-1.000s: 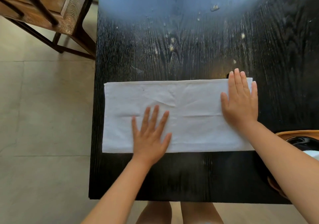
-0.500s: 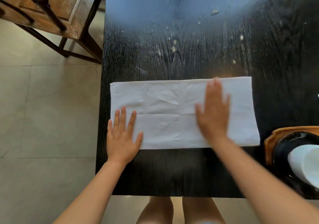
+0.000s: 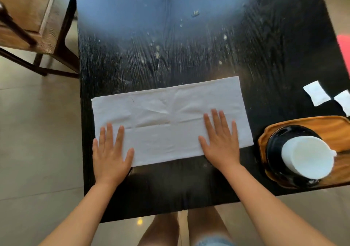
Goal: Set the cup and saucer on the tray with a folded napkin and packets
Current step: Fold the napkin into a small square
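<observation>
A white napkin (image 3: 166, 120), folded into a long strip, lies flat on the black table (image 3: 189, 56). My left hand (image 3: 110, 153) presses flat on its near left corner, fingers spread. My right hand (image 3: 220, 141) lies flat on its near right part. At the right, a wooden tray (image 3: 325, 126) holds a black saucer (image 3: 276, 139) with a white cup (image 3: 308, 156) on it. Two white packets (image 3: 317, 95) (image 3: 343, 101) lie on the table beyond the tray.
A wooden chair (image 3: 28, 18) stands on the tiled floor left of the table. Small crumbs and a bit of debris (image 3: 195, 13) dot the far table. Something red (image 3: 344, 50) shows at the right edge. My legs are below the near table edge.
My left hand slid leftward to the napkin's near left corner. My right hand moved from the far right end toward the near edge. The view shifted, showing the tray and packets.
</observation>
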Available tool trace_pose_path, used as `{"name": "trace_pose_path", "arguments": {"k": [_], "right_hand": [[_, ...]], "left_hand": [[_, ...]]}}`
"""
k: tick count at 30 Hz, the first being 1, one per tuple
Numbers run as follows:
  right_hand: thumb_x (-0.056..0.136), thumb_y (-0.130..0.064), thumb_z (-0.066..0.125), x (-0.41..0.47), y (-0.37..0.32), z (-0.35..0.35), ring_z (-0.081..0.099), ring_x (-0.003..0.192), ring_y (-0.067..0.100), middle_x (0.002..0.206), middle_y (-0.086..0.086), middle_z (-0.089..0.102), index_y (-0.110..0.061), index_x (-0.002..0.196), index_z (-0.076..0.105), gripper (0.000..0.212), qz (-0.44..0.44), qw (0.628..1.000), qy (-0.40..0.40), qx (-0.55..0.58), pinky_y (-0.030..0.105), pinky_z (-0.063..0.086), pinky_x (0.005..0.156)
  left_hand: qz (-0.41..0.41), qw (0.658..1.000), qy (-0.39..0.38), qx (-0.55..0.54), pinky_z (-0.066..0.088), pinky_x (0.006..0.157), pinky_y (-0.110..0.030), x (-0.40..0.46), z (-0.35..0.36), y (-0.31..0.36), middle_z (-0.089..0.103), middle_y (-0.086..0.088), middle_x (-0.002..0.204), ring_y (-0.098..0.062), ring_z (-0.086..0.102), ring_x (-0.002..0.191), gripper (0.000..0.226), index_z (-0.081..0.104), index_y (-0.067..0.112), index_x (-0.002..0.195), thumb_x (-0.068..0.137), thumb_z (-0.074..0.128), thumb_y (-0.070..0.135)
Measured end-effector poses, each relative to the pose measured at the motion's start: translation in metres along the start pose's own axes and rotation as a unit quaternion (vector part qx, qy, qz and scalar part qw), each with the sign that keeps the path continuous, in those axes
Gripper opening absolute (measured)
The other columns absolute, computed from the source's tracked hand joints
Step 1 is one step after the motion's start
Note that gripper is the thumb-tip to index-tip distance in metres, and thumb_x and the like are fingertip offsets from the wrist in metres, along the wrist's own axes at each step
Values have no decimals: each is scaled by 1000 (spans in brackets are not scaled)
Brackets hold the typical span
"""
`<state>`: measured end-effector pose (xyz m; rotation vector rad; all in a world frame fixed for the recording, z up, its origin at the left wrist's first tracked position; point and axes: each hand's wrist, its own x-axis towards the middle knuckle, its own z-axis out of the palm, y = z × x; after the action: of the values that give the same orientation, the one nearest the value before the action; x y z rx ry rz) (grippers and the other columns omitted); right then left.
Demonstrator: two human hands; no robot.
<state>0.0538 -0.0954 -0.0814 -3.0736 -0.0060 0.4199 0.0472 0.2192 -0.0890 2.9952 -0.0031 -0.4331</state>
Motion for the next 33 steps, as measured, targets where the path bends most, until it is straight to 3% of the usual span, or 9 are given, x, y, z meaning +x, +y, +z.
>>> {"name": "trace_pose_path", "arguments": {"k": [7,11,15,20,23,27,33], "right_hand": [[90,-52,18,-8,23,-7,-9,144,22,157,6,-9,-22,148,-6,70,15,1000,-7,4,46,-3,115],[91,-54,15,-45,19,1,-3,144,25,157,8,-4,-20,149,0,69,24,1000,-12,15,50,3,115],[93,-54,8,-65,19,3,2,144,23,157,8,3,-16,149,4,67,36,999,-24,26,50,5,115],[92,-41,28,-71,15,-11,10,143,25,155,13,13,-12,147,15,63,108,990,11,93,44,19,114],[91,-31,48,-81,8,-23,24,138,31,152,16,24,-12,143,28,59,166,982,15,90,48,29,107],[90,-28,50,-87,5,-35,24,138,30,153,14,22,-14,144,25,61,239,964,-30,109,48,35,103],[88,-21,51,-78,9,-47,37,121,32,143,14,37,-9,143,23,62,264,959,-46,96,41,46,86]], "left_hand": [[10,1000,-8,-6,6,115,-49,-2,-2,-2,1,-11,158,-26,-1,145,71,5,23,149,87,22,53],[42,999,-20,1,-8,116,-38,-22,0,-9,0,-10,158,-26,-2,145,70,2,25,150,90,8,62],[48,998,-27,8,-10,116,-36,-30,1,-13,2,-10,158,-24,-3,145,72,7,24,150,89,5,63],[31,999,6,-41,-15,113,-49,-32,-5,18,7,-10,158,-25,6,145,74,6,25,149,85,30,54],[126,991,13,-52,-14,112,-52,-37,-6,75,7,-10,157,-26,5,145,76,4,26,149,85,36,51],[249,967,-23,-40,-5,112,-56,-46,7,148,1,-6,158,-23,-1,146,72,9,28,150,88,36,53],[247,967,-53,-11,4,111,-58,-44,22,161,3,-5,159,-23,-1,146,73,10,27,150,87,37,54]]}}
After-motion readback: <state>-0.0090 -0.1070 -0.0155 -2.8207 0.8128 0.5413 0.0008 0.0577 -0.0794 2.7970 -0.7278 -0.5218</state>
